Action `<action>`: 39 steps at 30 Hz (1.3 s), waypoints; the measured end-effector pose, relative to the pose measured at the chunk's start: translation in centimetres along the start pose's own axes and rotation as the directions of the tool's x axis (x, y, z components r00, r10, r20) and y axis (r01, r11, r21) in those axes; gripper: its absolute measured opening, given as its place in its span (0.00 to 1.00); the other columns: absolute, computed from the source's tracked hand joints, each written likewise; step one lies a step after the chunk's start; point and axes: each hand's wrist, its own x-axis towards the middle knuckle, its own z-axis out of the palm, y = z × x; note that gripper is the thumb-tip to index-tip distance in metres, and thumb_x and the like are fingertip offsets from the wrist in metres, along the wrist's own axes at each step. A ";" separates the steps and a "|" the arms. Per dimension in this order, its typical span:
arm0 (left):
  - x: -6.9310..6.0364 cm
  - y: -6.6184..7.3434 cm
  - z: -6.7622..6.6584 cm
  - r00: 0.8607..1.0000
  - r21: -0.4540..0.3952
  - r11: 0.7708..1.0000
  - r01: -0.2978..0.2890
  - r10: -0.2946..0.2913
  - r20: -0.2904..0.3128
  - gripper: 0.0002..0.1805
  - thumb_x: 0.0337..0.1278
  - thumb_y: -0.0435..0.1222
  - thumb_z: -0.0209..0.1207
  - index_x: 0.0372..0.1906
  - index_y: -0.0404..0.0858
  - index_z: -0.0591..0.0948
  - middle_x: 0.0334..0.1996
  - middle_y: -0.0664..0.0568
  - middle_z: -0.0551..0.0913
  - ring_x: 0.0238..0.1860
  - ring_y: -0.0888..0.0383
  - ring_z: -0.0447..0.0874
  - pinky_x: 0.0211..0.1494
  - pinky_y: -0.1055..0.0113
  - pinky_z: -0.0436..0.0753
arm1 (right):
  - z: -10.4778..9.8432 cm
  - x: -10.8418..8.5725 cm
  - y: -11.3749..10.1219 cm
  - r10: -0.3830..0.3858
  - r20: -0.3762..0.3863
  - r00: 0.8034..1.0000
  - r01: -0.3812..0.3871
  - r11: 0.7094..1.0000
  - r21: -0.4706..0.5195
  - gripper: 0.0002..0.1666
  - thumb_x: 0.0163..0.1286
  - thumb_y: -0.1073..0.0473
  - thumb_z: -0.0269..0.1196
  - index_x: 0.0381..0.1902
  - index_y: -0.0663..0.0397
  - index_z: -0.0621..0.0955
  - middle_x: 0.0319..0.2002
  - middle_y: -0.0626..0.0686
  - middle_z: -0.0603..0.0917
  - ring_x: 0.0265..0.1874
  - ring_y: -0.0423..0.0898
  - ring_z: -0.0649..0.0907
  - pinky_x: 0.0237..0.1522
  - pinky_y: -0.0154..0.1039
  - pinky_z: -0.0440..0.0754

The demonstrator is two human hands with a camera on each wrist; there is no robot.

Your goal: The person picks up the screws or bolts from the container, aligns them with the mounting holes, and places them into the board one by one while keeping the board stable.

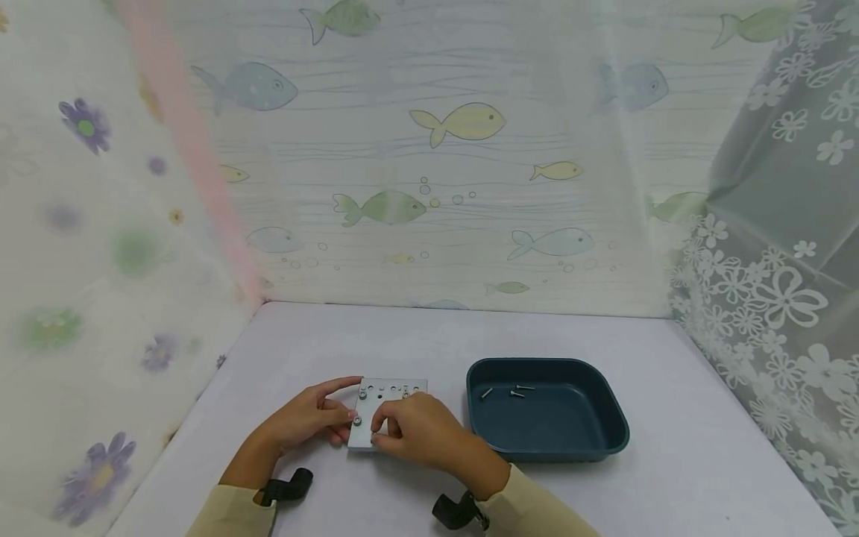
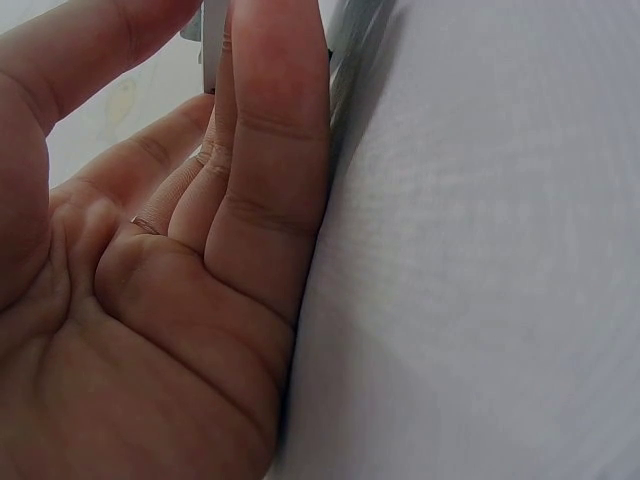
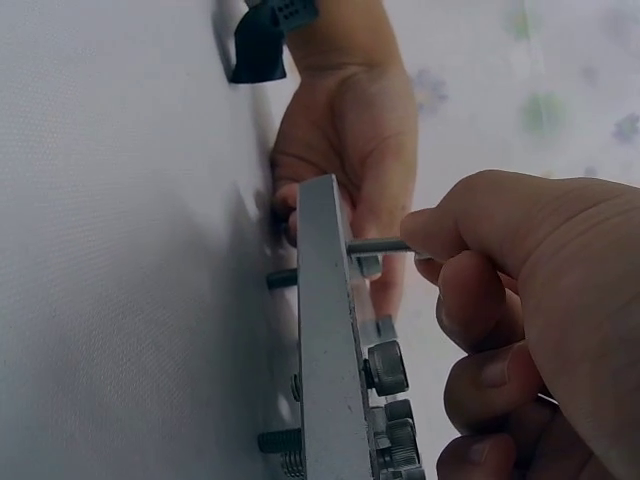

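A silver metal plate [image 1: 367, 409] with several holes is held slightly off the white table. My left hand [image 1: 302, 419] grips it along its left side, thumb on the face; the left wrist view shows only a sliver of the plate [image 2: 213, 50] beyond the fingers. Between thumb and forefinger, my right hand [image 1: 423, 429] pinches a thin bolt [image 3: 378, 246]. In the right wrist view this bolt stands square to the plate's face, its end meeting the plate near one edge. Several socket-head bolts [image 3: 387, 368] sit in the plate, some with threaded ends [image 3: 280, 440] poking out underneath.
Right of the plate stands a dark blue-green tray [image 1: 546, 440] with three loose screws [image 1: 517, 394] in it. The white table [image 1: 671, 447] ends at a fish-print curtain [image 1: 456, 224] behind, with flowered curtains on both sides. Black wrist cameras [image 1: 288, 486] are strapped to both wrists.
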 end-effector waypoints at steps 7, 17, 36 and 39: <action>0.1 -0.1 0.0 1.000 -0.009 1.000 0.007 -0.007 -0.001 0.42 0.66 0.39 0.68 0.80 0.44 0.62 0.31 0.46 0.89 0.30 0.55 0.87 0.37 0.61 0.89 | -0.1 -0.1 -0.2 0.015 -0.011 1.000 -0.015 1.000 0.004 0.03 0.70 0.51 0.70 0.41 0.37 0.88 0.12 0.32 0.72 0.14 0.29 0.71 0.20 0.27 0.66; 0.0 0.0 0.0 1.000 0.002 1.000 0.009 -0.009 -0.009 0.41 0.66 0.39 0.68 0.80 0.45 0.63 0.31 0.45 0.89 0.30 0.54 0.87 0.38 0.60 0.89 | 0.2 0.1 -0.3 0.028 0.018 0.999 -0.028 0.999 -0.020 0.04 0.71 0.50 0.69 0.41 0.37 0.89 0.12 0.32 0.72 0.15 0.29 0.71 0.21 0.27 0.66; 0.0 0.1 0.0 1.000 0.005 1.000 0.013 -0.013 -0.013 0.42 0.66 0.39 0.68 0.80 0.44 0.63 0.31 0.45 0.89 0.30 0.54 0.88 0.38 0.60 0.90 | 0.5 0.0 -0.3 0.042 -0.003 0.999 -0.042 0.999 0.021 0.03 0.69 0.50 0.71 0.39 0.37 0.89 0.11 0.33 0.72 0.14 0.30 0.71 0.18 0.28 0.65; -0.1 0.1 0.0 1.000 0.010 1.000 0.013 -0.013 -0.011 0.41 0.66 0.39 0.68 0.80 0.43 0.62 0.32 0.46 0.89 0.30 0.54 0.88 0.38 0.60 0.90 | 0.6 -0.1 -0.3 0.042 -0.010 0.999 -0.042 0.999 0.018 0.02 0.68 0.49 0.72 0.39 0.35 0.89 0.12 0.32 0.72 0.14 0.29 0.71 0.18 0.28 0.66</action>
